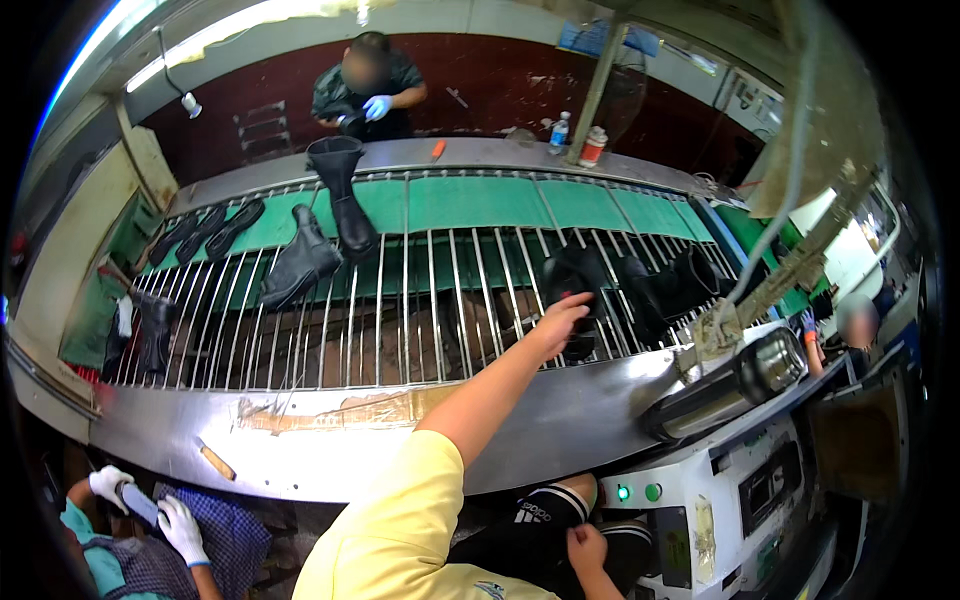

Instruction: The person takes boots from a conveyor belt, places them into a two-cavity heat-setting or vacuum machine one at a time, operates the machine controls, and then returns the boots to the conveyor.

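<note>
My right hand (560, 318) was stretched out over the rod conveyor (400, 300), its fingers curled down onto the top of a black boot (578, 275) that stood on the metal rods, right of the middle of the line. From above I could see the fingers touching the boot's dark opening, but I could not tell whether they had closed on the rim or merely rested there. The boot looked glossy black, rubbery, with a wide round mouth and a short shaft; it stood just beside two more black boots (665, 285) further to the right. My left hand (588, 548) was down by my lap, resting against my black shorts (530, 525), fingers loosely bent and holding nothing that I could make out. Further left on the rods a tall black boot (345, 195) stood upright with a shorter one (298, 265) leaning near it, and flat black soles (205, 230) lay well apart toward the left end. Across the line a person in a blue glove (377, 106) held another dark piece, and at my lower left a co-worker's white-gloved hands (180, 528) held a small flat object.
</note>
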Motion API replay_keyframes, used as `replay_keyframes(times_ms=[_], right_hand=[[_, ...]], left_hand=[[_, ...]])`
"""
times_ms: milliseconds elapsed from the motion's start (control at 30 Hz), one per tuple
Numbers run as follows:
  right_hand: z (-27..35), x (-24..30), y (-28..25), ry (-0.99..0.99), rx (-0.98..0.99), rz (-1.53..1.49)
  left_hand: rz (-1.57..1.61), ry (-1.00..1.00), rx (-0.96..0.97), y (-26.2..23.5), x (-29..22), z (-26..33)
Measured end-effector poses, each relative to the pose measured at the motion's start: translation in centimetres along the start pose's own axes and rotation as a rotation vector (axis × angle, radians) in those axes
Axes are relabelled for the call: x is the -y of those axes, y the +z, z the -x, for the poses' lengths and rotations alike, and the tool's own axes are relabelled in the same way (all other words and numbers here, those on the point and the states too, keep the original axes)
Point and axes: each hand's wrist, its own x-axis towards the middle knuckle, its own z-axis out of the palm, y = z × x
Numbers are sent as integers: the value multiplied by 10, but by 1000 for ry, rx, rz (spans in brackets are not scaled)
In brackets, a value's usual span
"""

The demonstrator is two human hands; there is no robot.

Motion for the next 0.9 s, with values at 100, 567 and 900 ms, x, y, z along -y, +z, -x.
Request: replay_keyframes(times_ms=[100, 567, 900], right_hand=[[-65, 71, 27, -348, 51, -68], [-187, 198, 144, -703, 126, 147], [-192, 194, 144, -735, 108, 149]], left_hand=[[45, -170, 258, -6, -28, 19], [579, 445, -817, -407, -160, 40], [644, 511, -948, -462, -195, -55]])
